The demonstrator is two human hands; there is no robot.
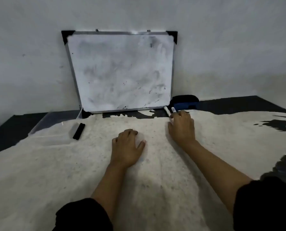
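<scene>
Your right hand point(182, 126) covers the near ends of the two white markers point(167, 111), which stick out just past your fingertips; I cannot tell whether the fingers grip them. Your left hand point(127, 145) rests palm down on the pale cloth point(55, 172) close beside it, fingers loosely bent, holding nothing. The smudged whiteboard point(122, 72) leans ahead of both hands.

Whiteboard point(120, 72) against the wall point(222, 47), eraser point(185, 102) right of it, markers point(173, 110) just before the eraser.
</scene>
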